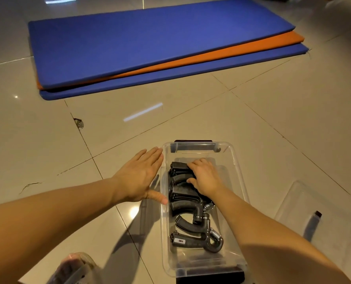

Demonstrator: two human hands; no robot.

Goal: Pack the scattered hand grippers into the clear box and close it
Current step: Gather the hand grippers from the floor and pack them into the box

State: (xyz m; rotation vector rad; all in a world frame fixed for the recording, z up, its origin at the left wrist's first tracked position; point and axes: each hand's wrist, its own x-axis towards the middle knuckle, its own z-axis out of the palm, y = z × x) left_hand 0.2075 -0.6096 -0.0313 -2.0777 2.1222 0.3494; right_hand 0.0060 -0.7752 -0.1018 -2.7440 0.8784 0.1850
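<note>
The hand grippers (pixel 188 203) lie inside the clear box (pixel 235 160), ranked along its left wall from the far end towards the near end. The right hand (pixel 206 177) reaches into the far half of the box, fingers curled over the handles of the farthest gripper. The left hand (pixel 138 177) is flat with straight fingers outside the left wall, thumb touching that wall, holding nothing. The lid (pixel 306 203) lies on the floor (pixel 232 111) beside the box's right wall, apart from it. Each gripper is judged rigid and fairly dense. Grasp it across both ribbed handles, not the coiled spring, which may snag its neighbours. The thin-walled box probably slides on glossy tile, so brace a wall while loading.
</note>
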